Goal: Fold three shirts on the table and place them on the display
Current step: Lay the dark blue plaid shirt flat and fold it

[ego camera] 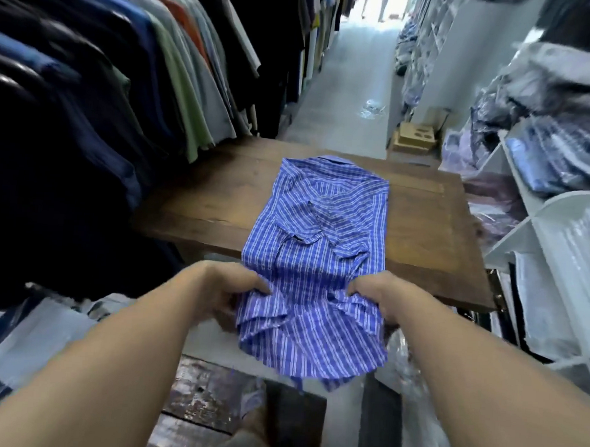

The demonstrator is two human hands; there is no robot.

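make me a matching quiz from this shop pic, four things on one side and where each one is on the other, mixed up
Things:
1. striped shirt
2. hanging clothes
3. cardboard box
4. white shelves

Places:
a. on the floor beyond the table
b. along the left side
c. partly on the table, near end hanging past its edge
d. along the right side

Pairs: 1-c, 2-b, 3-a, 4-d
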